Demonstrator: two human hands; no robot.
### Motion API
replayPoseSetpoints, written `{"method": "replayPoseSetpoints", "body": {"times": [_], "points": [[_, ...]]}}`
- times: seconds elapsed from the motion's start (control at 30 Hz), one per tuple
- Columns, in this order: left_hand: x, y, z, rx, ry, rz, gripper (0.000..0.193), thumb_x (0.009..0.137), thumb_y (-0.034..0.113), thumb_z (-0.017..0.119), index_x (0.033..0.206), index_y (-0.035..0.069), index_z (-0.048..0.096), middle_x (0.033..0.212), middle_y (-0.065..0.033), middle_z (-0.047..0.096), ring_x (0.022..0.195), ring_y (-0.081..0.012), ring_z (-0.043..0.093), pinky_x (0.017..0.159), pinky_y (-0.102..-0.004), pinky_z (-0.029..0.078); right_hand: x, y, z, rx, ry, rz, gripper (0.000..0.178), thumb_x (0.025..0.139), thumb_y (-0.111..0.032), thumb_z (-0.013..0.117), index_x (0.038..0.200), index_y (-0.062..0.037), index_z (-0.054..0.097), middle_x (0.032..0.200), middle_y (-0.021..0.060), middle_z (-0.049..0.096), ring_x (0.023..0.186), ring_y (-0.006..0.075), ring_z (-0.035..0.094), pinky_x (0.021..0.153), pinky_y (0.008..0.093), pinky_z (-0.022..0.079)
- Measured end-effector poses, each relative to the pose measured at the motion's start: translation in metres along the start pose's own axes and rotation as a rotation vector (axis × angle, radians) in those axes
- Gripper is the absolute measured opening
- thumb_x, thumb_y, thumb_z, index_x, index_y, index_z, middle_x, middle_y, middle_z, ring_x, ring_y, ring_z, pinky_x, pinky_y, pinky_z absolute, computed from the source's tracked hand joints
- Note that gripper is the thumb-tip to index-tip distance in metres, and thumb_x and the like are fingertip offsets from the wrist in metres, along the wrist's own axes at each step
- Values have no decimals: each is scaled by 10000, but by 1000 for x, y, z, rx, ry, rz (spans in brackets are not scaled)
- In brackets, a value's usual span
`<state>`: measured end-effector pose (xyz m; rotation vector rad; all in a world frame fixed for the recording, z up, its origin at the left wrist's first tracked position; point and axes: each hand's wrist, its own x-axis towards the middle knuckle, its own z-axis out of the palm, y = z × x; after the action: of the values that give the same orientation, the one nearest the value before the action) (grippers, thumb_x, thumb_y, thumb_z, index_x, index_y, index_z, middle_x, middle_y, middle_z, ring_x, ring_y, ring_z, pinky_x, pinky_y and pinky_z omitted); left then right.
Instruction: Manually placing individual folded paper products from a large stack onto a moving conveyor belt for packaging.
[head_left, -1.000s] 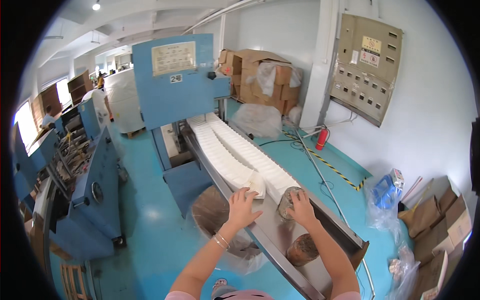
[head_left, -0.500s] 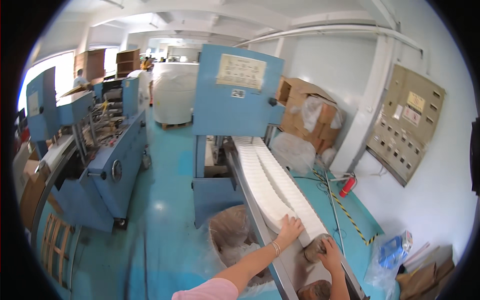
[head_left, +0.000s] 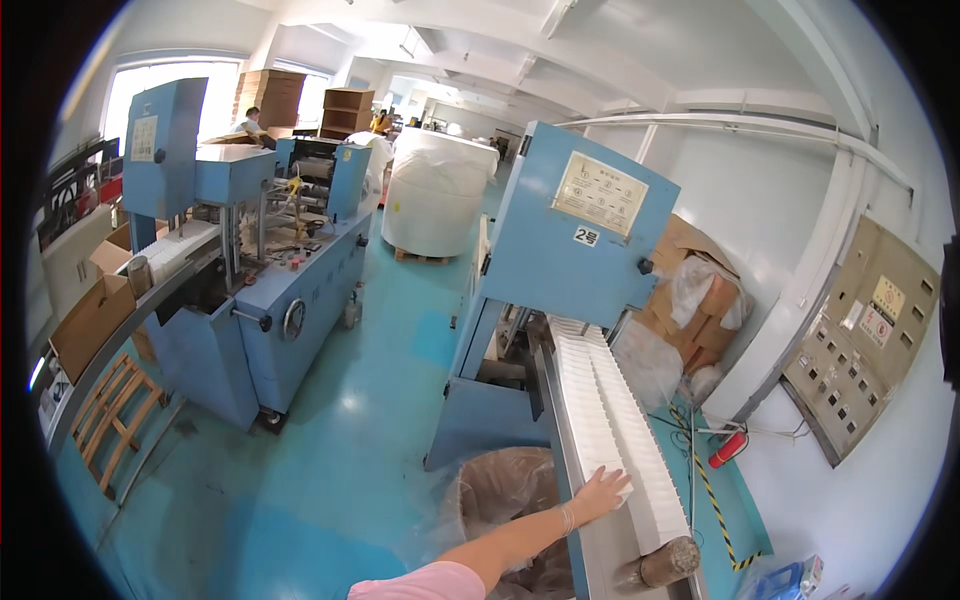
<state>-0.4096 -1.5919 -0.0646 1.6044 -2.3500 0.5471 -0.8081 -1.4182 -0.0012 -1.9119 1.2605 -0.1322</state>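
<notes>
Two long rows of white stacked paper sheets, which look like tissues or napkins, run side by side down a metal chute from the blue machine (head_left: 580, 225). My left hand (head_left: 600, 495) lies over the near end of the left row (head_left: 585, 410), its fingers spread against the white sheets. Farther down, the right row (head_left: 640, 450) ends at a mottled brown cylinder (head_left: 672, 563). That cylinder sits on the chute (head_left: 590, 530), apart from my hand. My right hand is out of view.
Beneath the chute stands a plastic-lined bin (head_left: 490, 490). A second blue machine (head_left: 250, 340) is across the aisle on the left, with a wooden pallet (head_left: 118, 415) beside it. On the right are a fire extinguisher (head_left: 728, 450) and a grey electrical panel (head_left: 860, 340).
My right hand has left the brown cylinder and gone out of view. My left hand stays at the left row's end. The view has swung left, so the scene sits farther right.
</notes>
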Motion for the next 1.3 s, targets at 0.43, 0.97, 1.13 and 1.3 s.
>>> {"method": "replayPoseSetpoints", "body": {"times": [0.43,0.97,1.13,1.3], "points": [[-10,-11,-12,-280,21,-132,385,757,193,620,1135,268,619,1399,-107,367,1331,-257,297,1045,-491,257,153,-41,78,112,651,-501,968,654,-119,784,1416,-38,192,1368,214,304,1256,335,360,1016,425,339],[7,-42,2,-413,230,-32,304,752,119,563,1054,157,582,1199,-95,488,1190,-242,435,977,-422,332,109,-40,-27,335,562,-83,530,815,-206,691,1241,37,490,1214,169,531,1184,243,468,956,336,405],[13,-64,-26,-444,-47,36,317,661,129,637,972,149,579,1110,-86,503,1083,-257,478,826,-397,392,127,-31,-32,-69,843,-14,611,847,-343,637,1271,54,448,1272,207,487,1204,323,442,1015,370,344],[27,-63,-4,-476,41,154,392,645,139,655,1030,152,581,1118,-88,501,1073,-270,476,798,-399,393,187,38,-57,-326,807,176,596,824,-379,621,1211,44,458,1006,274,614,943,388,607,807,433,487]]}}
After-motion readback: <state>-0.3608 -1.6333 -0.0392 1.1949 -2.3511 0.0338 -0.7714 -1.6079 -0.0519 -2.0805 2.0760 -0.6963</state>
